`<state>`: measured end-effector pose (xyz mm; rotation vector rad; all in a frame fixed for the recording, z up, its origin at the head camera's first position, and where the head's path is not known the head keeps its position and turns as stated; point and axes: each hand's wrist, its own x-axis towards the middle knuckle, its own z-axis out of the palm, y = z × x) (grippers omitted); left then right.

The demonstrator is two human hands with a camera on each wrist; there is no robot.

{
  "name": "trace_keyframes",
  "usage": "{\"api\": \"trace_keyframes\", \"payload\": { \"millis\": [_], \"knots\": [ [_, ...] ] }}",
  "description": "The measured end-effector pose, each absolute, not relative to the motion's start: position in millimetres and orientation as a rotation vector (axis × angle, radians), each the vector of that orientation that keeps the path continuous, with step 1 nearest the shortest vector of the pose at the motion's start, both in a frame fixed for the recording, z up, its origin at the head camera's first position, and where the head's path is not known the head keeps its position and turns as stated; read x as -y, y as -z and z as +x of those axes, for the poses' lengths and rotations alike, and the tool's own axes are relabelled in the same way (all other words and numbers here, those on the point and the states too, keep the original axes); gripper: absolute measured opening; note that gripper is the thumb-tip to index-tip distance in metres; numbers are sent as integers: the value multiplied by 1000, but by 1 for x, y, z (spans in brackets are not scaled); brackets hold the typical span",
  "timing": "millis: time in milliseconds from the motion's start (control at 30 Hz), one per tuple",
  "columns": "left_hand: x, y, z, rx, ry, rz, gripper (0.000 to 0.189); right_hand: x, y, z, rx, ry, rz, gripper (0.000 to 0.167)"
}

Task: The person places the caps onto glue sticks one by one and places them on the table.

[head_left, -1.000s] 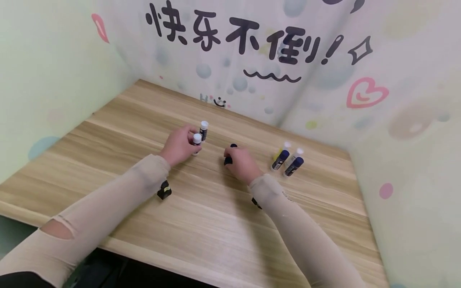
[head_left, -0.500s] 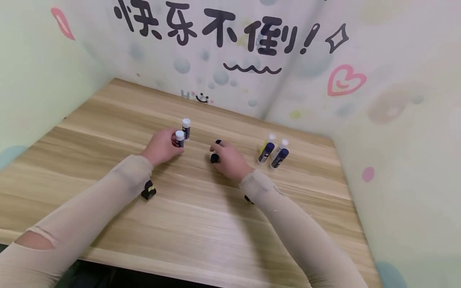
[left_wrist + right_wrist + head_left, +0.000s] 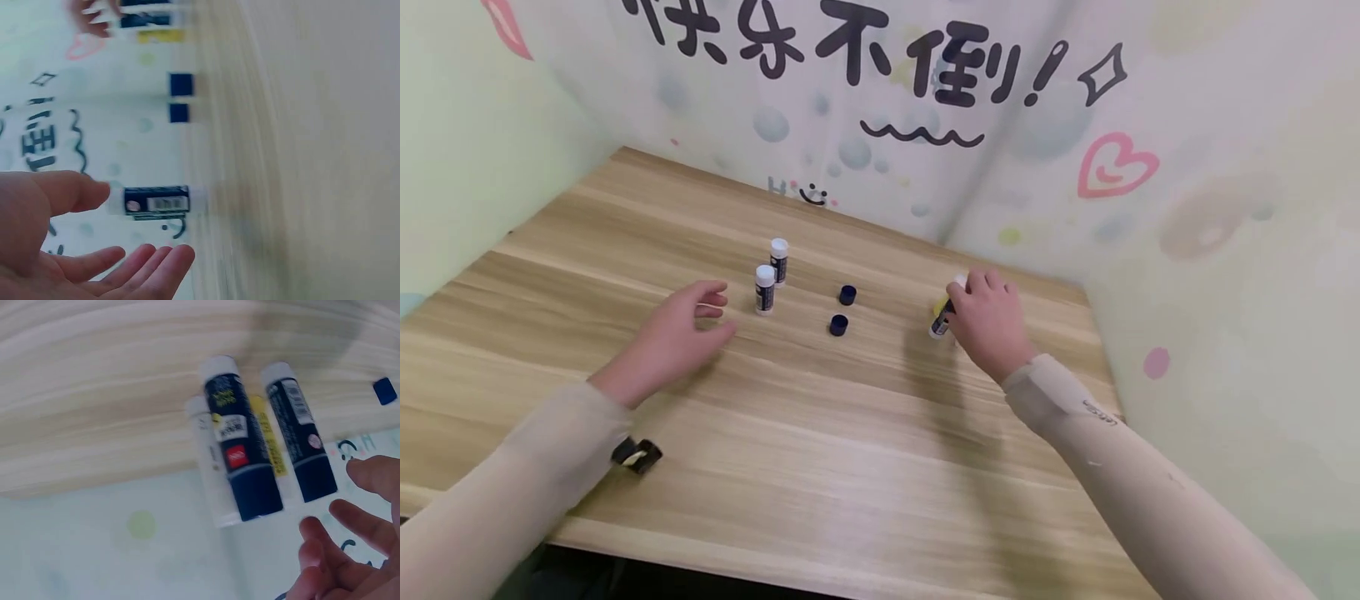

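In the head view, my left hand (image 3: 677, 333) is held away from two upright white-topped glue sticks, a front one (image 3: 764, 290) and a rear one (image 3: 778, 262). Its fingers and thumb are apart with nothing between them. My right hand (image 3: 992, 325) is over the group at the right and hides part of it. The right wrist view shows its spread fingers (image 3: 322, 540) beside two navy-capped glue sticks, a nearer one (image 3: 240, 440) and another (image 3: 300, 431). Behind these stand a white tube (image 3: 212, 462) and a yellow-labelled tube (image 3: 269, 437).
Two loose navy caps, a rear one (image 3: 847, 295) and a front one (image 3: 838, 325), sit on the wooden table (image 3: 820, 450) between the hands. A printed wall (image 3: 865, 175) borders the table's back edge, and another wall rises at the right.
My left hand has let go of the front white-topped glue stick and drawn back left. My right hand has left the navy caps and moved right to the navy-capped glue sticks.
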<state>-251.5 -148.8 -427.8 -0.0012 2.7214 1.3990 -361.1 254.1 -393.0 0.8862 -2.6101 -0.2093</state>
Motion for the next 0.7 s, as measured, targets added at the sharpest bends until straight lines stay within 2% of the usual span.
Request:
{"api": "trace_keyframes", "payload": {
  "millis": [267,433,567,700],
  "knots": [
    [144,422,-210,-2787,-1499,92,44,-256,394,-358,2739,286,903,32],
    [130,422,-194,-2770,-1567,141,31,-249,392,-355,2792,240,1098,29],
    [114,417,-186,-2764,-1546,278,31,-224,377,-332,2902,-3,1217,24],
    [96,416,-178,-2764,-1456,482,43,-182,359,-290,2934,-403,1427,9]
  ]
}}
